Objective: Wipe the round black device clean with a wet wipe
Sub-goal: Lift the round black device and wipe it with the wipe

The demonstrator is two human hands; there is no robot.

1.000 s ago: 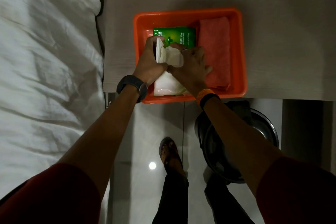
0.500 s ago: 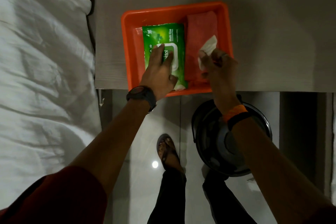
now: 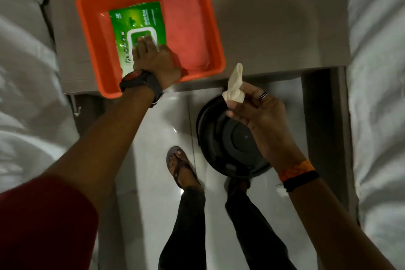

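Observation:
The round black device (image 3: 228,140) lies on the pale floor just below the table's front edge, partly hidden by my right forearm. My right hand (image 3: 260,116) hovers above it, pinching a crumpled white wet wipe (image 3: 235,85) between thumb and fingers. My left hand (image 3: 153,57) rests flat, fingers together, on the lid of the green wipes pack (image 3: 135,26) inside the orange tray (image 3: 92,35).
A folded pink cloth (image 3: 186,28) lies in the tray beside the pack. The tray sits on a grey table (image 3: 274,17). White bedding (image 3: 24,94) flanks both sides. My sandalled foot (image 3: 177,164) stands next to the device.
My right hand has carried the wipe out of the tray and down over the black device. My left hand stays pressed on the green pack.

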